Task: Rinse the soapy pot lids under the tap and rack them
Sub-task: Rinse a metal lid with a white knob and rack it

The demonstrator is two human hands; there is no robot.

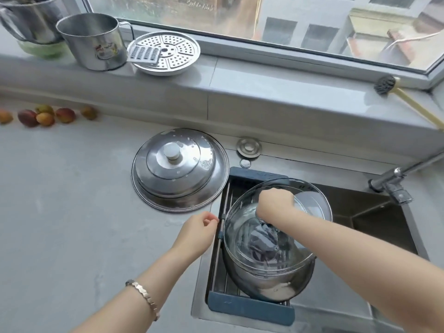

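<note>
Round clear glass pot lid (252, 239) tilted over shiny steel pot (271, 287) on blue-ended sink rack (249, 308), w/ right hand (274, 203) gripping its centre. Left hand (197, 230) beside rack, fingers loose, holding nothing. Domed steel lids (177, 169) on grey counter (72, 200).

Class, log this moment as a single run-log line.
right hand: grips glass lid over pot on sink rack | left hand: holds nothing, beside rack | steel lid: sudsy, on counter | tap: no water visible

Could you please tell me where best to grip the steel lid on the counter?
Pinch the pale round knob atop the domed stainless-steel lid, coming from above: it lies dome-up, rim flat on the grey counter, so the knob alone stands proud.
</note>
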